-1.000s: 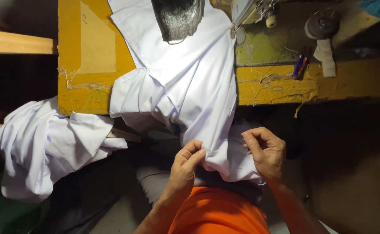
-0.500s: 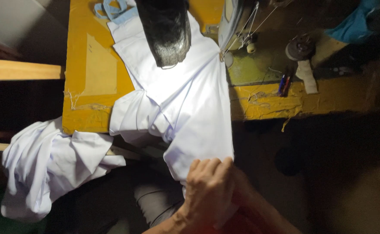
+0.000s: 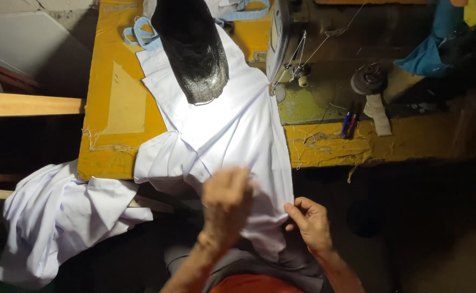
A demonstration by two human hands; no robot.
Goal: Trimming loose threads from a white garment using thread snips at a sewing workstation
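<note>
A white garment lies across the yellow sewing table and hangs over its front edge toward my lap. My left hand, blurred by motion, is raised over the garment's lower part with fingers curled; whether it grips the cloth is unclear. My right hand pinches the garment's right edge just below the table. A dark rounded lamp shade hangs over the upper cloth. The sewing machine stands at the garment's right side.
More white fabric droops off the table's left corner. A blue strap lies at the table's far side. A thread bobbin holder, two pens and blue cloth sit right. A wooden plank juts left.
My hands, which were together on the hem, have separated: the left lifted up over the cloth, the right moved to the garment's right edge. The view shifted down the table.
</note>
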